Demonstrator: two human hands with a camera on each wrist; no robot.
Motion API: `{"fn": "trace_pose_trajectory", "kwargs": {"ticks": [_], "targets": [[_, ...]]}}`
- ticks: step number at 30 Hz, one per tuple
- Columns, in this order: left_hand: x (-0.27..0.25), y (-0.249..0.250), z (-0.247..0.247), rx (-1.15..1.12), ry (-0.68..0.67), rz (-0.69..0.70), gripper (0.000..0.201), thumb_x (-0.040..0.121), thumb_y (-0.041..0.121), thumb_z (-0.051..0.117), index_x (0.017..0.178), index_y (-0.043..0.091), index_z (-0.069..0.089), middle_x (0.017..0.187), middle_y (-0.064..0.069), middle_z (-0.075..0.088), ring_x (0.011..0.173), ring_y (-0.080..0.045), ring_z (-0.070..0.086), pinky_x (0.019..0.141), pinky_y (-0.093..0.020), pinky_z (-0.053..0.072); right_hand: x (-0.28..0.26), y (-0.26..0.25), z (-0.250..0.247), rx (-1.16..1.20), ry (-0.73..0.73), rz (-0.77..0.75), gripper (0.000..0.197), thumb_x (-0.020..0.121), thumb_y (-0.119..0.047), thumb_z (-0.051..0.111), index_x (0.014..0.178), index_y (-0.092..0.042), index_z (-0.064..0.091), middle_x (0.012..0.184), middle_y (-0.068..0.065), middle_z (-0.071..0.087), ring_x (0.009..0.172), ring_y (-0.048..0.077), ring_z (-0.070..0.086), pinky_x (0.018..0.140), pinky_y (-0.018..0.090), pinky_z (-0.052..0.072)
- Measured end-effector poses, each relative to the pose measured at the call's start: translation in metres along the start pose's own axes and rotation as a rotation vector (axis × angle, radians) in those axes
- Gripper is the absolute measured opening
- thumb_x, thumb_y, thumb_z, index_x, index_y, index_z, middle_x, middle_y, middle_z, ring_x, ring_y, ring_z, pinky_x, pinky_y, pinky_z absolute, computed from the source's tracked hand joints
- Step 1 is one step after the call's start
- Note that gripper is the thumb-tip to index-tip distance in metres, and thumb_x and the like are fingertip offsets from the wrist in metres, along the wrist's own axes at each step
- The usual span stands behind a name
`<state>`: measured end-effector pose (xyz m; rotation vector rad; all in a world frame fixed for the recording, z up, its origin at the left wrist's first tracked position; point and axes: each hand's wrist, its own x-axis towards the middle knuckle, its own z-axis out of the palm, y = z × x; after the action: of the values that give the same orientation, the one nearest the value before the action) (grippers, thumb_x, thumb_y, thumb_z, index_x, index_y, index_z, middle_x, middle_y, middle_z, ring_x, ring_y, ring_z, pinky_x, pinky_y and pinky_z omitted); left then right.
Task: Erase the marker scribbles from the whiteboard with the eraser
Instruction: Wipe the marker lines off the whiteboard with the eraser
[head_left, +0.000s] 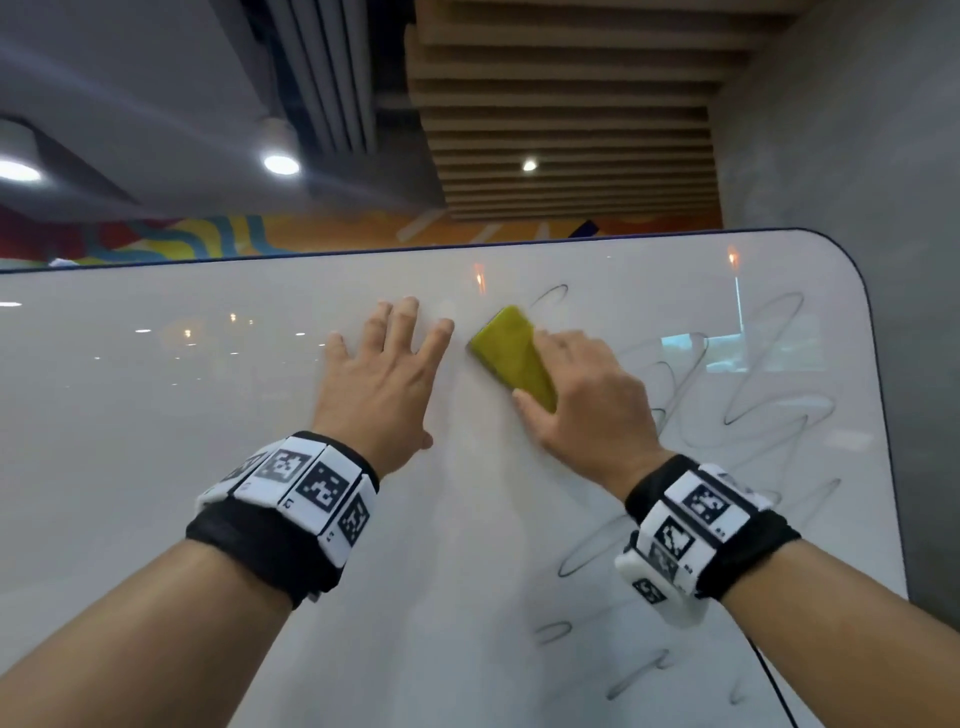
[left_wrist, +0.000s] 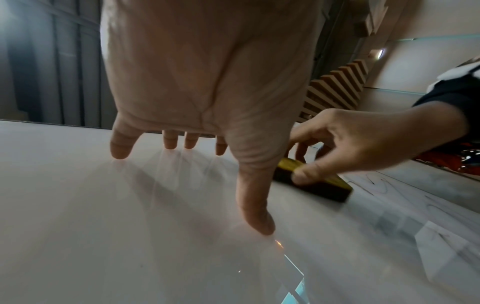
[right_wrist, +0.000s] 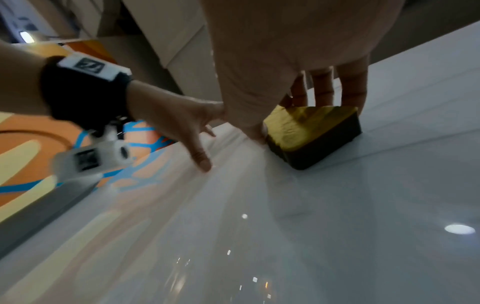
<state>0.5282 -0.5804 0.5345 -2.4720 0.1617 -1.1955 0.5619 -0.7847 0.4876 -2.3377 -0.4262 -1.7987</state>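
Presently, the eraser (head_left: 514, 358) is held against the whiteboard (head_left: 156, 415) by the right hand (head_left: 582, 400), at the left margin of the scribbles (head_left: 753, 384), which lie mostly to its right and below. The step is judged best done with the pad kept flat, pressure kept even, and overlapping strokes carried rightward and downward. The right grip is clamped on the eraser, thumb on one long side and fingers on the other. The left hand (head_left: 384, 374) is spread flat, fingertips touching the board, nothing held.
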Motion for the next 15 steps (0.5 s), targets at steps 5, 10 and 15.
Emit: {"fn": "trace_pose_trajectory", "kwargs": {"ticks": [5, 10, 15], "targets": [[0.001, 0.001, -0.002, -0.001, -0.005, 0.006, 0.116, 0.075, 0.052, 0.079, 0.151, 0.03, -0.005, 0.16, -0.01, -0.006, 0.149, -0.032, 0.001, 0.112, -0.057, 0.029, 0.001, -0.013, 0.005, 0.034, 0.06, 0.078, 0.064, 0.082, -0.04, 0.07, 0.134, -0.006, 0.054, 0.112, 0.01, 0.059, 0.097, 0.03, 0.057, 0.066, 0.038, 0.055], [0.007, 0.005, -0.008, 0.016, 0.025, 0.002, 0.116, 0.074, 0.06, 0.076, 0.151, 0.03, -0.006, 0.155, -0.01, 0.003, 0.145, -0.033, 0.01, 0.109, -0.055, 0.03, 0.001, -0.004, -0.001, 0.028, -0.001, -0.079, 0.059, 0.08, -0.039, 0.072, 0.13, -0.011, 0.057, 0.116, 0.005, 0.059, 0.099, 0.028, 0.058, 0.064, 0.038, 0.056], [0.016, 0.02, -0.012, -0.037, 0.08, 0.012, 0.098, 0.078, 0.058, 0.073, 0.146, 0.019, 0.015, 0.161, -0.009, -0.01, 0.151, -0.03, -0.003, 0.116, -0.057, 0.02, 0.016, 0.006, -0.005, 0.044, 0.057, 0.138, 0.061, 0.086, -0.043, 0.068, 0.136, -0.011, 0.052, 0.121, 0.007, 0.053, 0.106, 0.027, 0.054, 0.072, 0.037, 0.052]]}}
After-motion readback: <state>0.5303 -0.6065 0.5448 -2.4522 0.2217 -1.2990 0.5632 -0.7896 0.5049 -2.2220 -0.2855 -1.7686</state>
